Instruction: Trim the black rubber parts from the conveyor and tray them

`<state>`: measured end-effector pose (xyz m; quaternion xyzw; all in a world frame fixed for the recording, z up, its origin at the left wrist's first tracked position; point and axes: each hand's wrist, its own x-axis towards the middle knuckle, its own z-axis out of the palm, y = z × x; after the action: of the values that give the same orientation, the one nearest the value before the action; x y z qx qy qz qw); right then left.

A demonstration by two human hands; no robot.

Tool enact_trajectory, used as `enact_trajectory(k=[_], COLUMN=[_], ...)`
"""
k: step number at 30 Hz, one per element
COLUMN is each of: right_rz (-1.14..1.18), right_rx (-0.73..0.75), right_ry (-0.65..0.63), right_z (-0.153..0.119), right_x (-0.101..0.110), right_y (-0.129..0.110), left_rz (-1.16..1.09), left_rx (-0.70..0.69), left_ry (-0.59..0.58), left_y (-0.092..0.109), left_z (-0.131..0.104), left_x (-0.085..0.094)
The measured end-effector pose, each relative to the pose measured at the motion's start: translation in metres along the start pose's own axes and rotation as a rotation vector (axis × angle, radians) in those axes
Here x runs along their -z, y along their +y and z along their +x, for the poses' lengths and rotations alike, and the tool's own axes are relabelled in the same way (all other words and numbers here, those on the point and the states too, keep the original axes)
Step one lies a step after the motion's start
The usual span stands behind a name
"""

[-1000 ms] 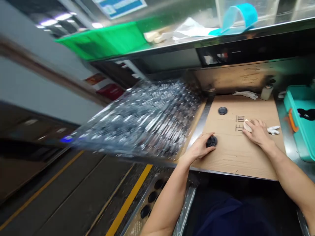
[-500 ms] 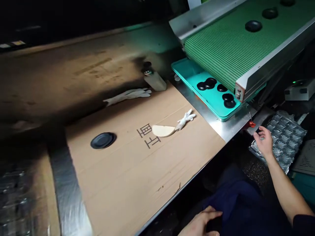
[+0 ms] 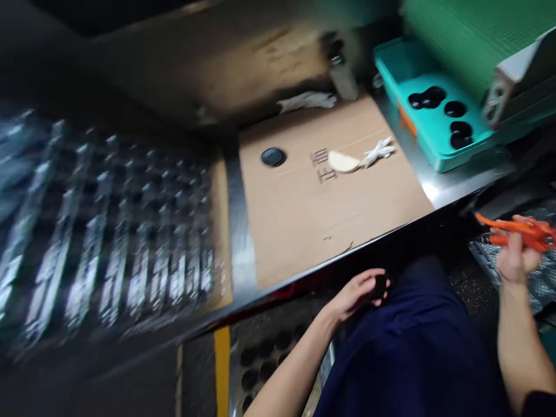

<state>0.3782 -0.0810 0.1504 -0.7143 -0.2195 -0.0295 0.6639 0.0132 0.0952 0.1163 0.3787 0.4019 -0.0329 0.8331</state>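
In my right hand (image 3: 516, 260), at the right edge, is a pliers-like tool with orange handles (image 3: 527, 231); motion smears it and its working end is unclear. My left hand (image 3: 358, 295) is closed on a small black round part (image 3: 380, 286), partly covered by the fingers, just in front of my dark blue clothing. On the cardboard sheet (image 3: 295, 226) lies a black round disc (image 3: 273, 156). A cream half-round piece (image 3: 344, 161) and a knotted white glove (image 3: 377, 152) rest to its right.
A turquoise tray (image 3: 443, 159) with several black parts stands under the green conveyor belt (image 3: 473, 35). Clear moulded trays (image 3: 143, 231) fill the left. Behind the cardboard are a bottle (image 3: 344, 78) and another white glove (image 3: 308, 100). The metal table edge (image 3: 347, 252) runs diagonally.
The view has swung left and down. My right hand has taken hold of the orange-handled tool and lifted it. My left hand now shows more fully, with the black part in its fingers.
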Motion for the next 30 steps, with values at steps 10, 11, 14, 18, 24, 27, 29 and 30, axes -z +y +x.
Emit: enact_trajectory(k=[10, 11, 14, 18, 24, 27, 29, 30], right_rz=[-1.028, -1.078, -1.131, -1.16, -1.192, -1.197, -1.162, -1.144], right_rx=[0.042, 0.092, 0.165, 0.141, 0.087, 0.077, 0.07, 0.074], right_ry=[-1.423, -1.43, -1.493, -1.536, -1.545, -1.55, -1.563, -1.572], right_z=[-0.145, -0.147, -0.142, -0.134, -0.134, -0.135, -0.137, -0.138], right_x=[-0.006, -0.013, -0.028, -0.042, -0.06, -0.063, -0.062, -0.061], right_y=[-0.063, -0.063, -0.07, -0.081, -0.088, -0.087, -0.085, -0.083], left_rz=[-0.825, -0.827, -0.779, -0.404, 0.191, 0.023, -0.297, -0.478], left_rx=[-0.072, -0.077, -0.136, -0.393, -0.647, -0.607, -0.5, -0.433], left_ry=[0.22, 0.236, 0.293, 0.379, 0.414, 0.478, 0.494, 0.478], left_y=[-0.013, -0.015, -0.023, -0.035, -0.049, -0.05, -0.047, -0.044], left_z=[0.103, 0.104, 0.102, 0.091, 0.07, 0.071, 0.076, 0.079], left_x=[0.005, 0.005, 0.01, 0.021, 0.024, 0.025, 0.028, 0.029])
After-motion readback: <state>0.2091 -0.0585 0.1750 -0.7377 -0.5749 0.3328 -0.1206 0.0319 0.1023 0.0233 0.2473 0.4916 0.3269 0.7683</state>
